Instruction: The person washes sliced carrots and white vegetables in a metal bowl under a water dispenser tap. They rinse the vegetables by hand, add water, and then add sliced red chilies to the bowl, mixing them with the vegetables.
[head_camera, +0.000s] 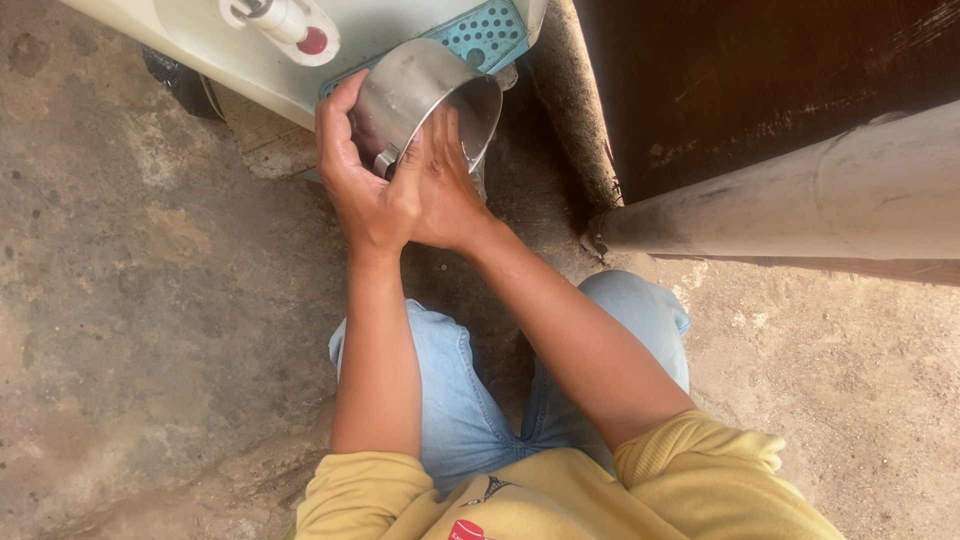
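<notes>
1. Both hands were clamped on a steel pot (420, 95): the left hand (365, 175) wrapped its outer wall and gripped near the small handle bracket, while the right hand (448, 185) reached over the rim with its fingers inside the mouth.
2. Tilted on its side, the pot was held off the ground with its opening facing right and slightly toward the camera, just below the pale water dispenser (250, 55) and in front of its teal perforated drip grille (490, 35).
3. Judging by the fingers working inside, the rubbing of the pot's interior seemed under way rather than finished; whether the inside was clean or wet could not be told, since the hand hid most of it.
4. No stream showed from the white tap with its red button (290, 25), so any rinsing looked not yet begun.
5. Smooth, dull-shining brushed metal formed the cylindrical pot; the dispenser's body was glossy cream plastic.
6. Rough, stained concrete floor (130, 300) lay around, with a thick grey pipe (800, 190) at right, and the person crouched in blue jeans (450, 390) and yellow sleeves (700, 470).
</notes>
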